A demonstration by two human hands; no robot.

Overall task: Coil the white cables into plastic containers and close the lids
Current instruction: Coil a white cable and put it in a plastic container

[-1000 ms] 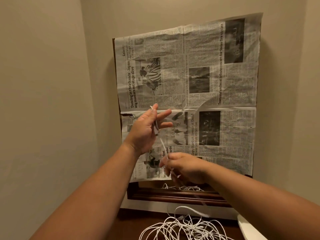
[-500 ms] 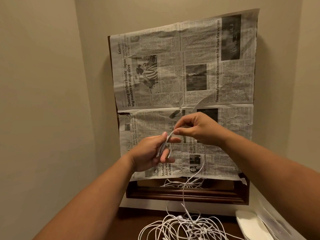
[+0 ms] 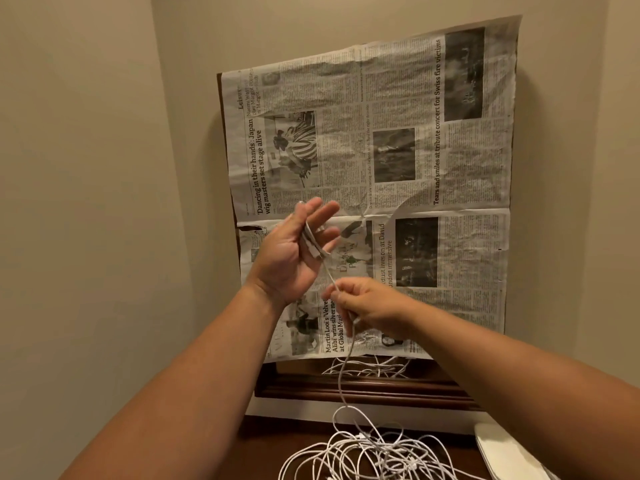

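Note:
My left hand (image 3: 291, 258) is raised palm-up in front of the newspaper, fingers spread. A few loops of a white cable (image 3: 341, 382) run between its thumb and palm, and the thumb pins them there. Just below and to the right, my right hand (image 3: 374, 306) pinches the same cable between thumb and fingertips, keeping a short taut stretch between the two hands. From my right hand the cable hangs down to a tangled pile of white cables (image 3: 374, 455) on the dark wooden table (image 3: 263, 452). A white plastic piece (image 3: 502, 452), a lid or a container, shows at the lower right, partly behind my right forearm.
A newspaper sheet (image 3: 415, 150) covers a dark wooden frame (image 3: 363, 389) leaning on the back wall; below the paper, glass reflects the cables. Beige walls close in at the left and right.
My right hand came down from above my left hand to below it, drawing the cable over my left hand. My left hand's fingers have straightened and spread.

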